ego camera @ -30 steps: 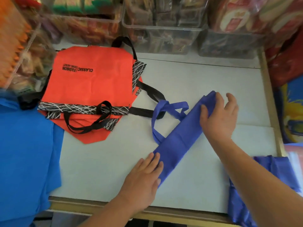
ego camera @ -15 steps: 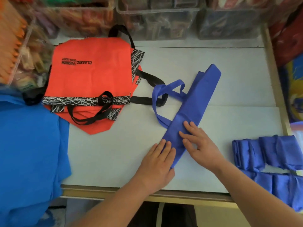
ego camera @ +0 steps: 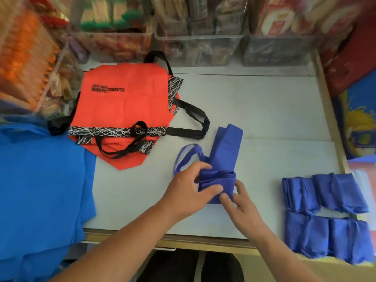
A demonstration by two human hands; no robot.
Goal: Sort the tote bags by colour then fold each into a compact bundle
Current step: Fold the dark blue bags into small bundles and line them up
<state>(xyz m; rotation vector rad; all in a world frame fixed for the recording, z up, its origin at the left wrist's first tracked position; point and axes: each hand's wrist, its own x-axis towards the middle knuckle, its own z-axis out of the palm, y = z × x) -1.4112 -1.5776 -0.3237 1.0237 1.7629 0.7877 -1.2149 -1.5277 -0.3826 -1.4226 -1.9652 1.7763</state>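
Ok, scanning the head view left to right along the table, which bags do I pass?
Bright blue tote pile → orange tote stack → dark blue tote, part rolled, gripped by the left hand and right hand → folded dark blue bundles at the right edge.

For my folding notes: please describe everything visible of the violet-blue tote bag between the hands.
The violet-blue tote bag looks like thin, non-woven cloth. It lies on the table as a narrow folded strip: the near end is rolled into a bundle, the far end is unrolled, pointing away. Its loop handles stick out to the left. The left hand grips the roll from the left; the right hand holds its near right side.
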